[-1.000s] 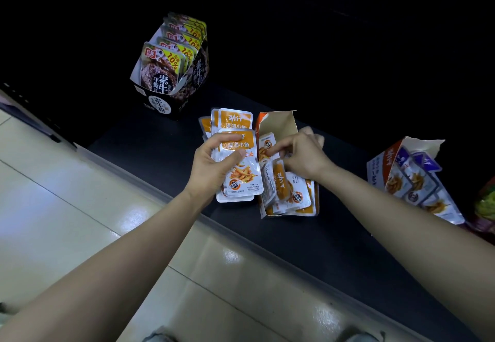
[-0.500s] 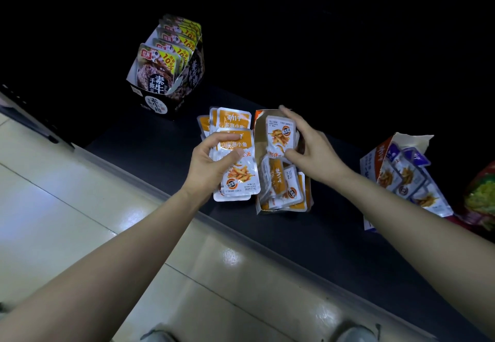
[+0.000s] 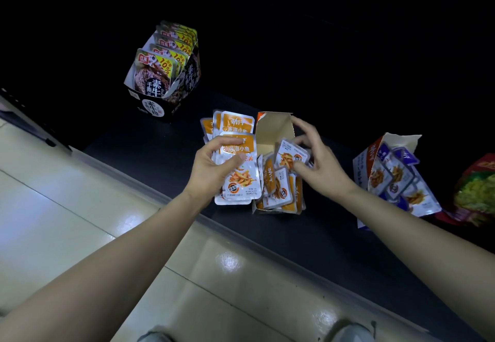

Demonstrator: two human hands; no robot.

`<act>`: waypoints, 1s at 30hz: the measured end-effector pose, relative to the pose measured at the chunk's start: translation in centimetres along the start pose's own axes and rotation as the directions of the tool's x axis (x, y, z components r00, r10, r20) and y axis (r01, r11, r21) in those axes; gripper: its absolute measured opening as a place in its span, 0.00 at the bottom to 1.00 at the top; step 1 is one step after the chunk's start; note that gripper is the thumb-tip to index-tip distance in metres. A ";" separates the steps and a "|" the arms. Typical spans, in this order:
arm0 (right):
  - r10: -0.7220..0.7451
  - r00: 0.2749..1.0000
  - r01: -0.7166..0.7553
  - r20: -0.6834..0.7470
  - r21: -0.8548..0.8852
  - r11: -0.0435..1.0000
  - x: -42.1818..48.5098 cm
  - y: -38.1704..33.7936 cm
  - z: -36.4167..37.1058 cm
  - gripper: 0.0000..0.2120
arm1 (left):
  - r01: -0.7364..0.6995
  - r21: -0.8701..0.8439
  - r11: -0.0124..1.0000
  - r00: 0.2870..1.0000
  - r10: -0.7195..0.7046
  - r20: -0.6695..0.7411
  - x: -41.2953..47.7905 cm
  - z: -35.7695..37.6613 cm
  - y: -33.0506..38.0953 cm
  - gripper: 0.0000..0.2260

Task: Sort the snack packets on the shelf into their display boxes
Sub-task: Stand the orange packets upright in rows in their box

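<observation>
Below, glossy cream tiled floor (image 3: 80, 207) seen, light glare reflected; background lost in dark. Across view, dark shelf (image 3: 334, 240) run diagonally. At back left, black display box (image 3: 187, 87) stood, filled with upright packets. At right, blue-white display box (image 3: 361, 162) laid, packets spilled from mouth. Mid-shelf, orange display box (image 3: 273, 132) set, flap up, packets jumbled inside. Just beside it, stack of orange packets (image 3: 241, 181) gripped by left hand (image 3: 211, 164). Over that box, single packet (image 3: 290, 155) pinched by right hand (image 3: 324, 170).

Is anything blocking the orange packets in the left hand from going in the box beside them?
Yes. The right hand, holding a small packet, hangs over the orange box, right beside the orange packets in the left hand.
</observation>
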State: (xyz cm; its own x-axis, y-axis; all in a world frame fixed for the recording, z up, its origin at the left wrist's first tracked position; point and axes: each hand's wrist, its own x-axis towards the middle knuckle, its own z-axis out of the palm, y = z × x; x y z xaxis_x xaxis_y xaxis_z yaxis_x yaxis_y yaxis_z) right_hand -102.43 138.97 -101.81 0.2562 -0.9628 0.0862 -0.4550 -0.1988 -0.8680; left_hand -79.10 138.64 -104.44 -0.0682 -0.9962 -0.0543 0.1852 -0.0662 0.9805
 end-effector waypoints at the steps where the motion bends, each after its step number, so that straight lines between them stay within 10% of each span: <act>1: 0.019 1.000 -0.018 0.008 -0.034 0.999 -0.1 0.3 -0.1 0.31 | 0.001 0.001 1.000 1.000 -0.001 -0.001 0.0 0.0 0.0 0.10; 7: 0.055 0.998 -0.055 -0.002 -0.131 0.990 -0.3 1.0 0.0 0.06 | 0.017 -0.001 1.000 1.000 -0.017 -0.005 0.1 0.0 -0.2 0.10; 12: 0.068 0.997 -0.072 -0.024 -0.283 0.956 1.1 0.7 -0.6 0.05 | 0.007 -0.002 1.000 1.000 -0.007 -0.004 0.2 -0.1 -0.2 0.10; 18: -0.061 0.998 0.068 0.032 -0.541 0.838 2.5 2.0 -0.5 0.11 | 0.013 -0.007 1.000 1.000 -0.013 -0.007 0.4 -0.2 -0.2 0.09; 30: 0.355 0.907 -0.219 0.226 -0.467 0.856 3.8 0.7 -0.2 0.31 | 0.022 -0.010 1.000 1.000 -0.022 -0.005 0.2 -0.3 0.1 0.09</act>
State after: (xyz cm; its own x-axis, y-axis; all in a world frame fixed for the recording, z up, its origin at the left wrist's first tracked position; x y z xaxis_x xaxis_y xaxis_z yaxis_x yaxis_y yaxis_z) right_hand -101.94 135.17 -102.04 0.2632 -0.9026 -0.3406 -0.8444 -0.0449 -0.5338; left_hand -78.77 138.41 -104.43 -0.0676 -0.9948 -0.0767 0.1933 -0.0885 0.9771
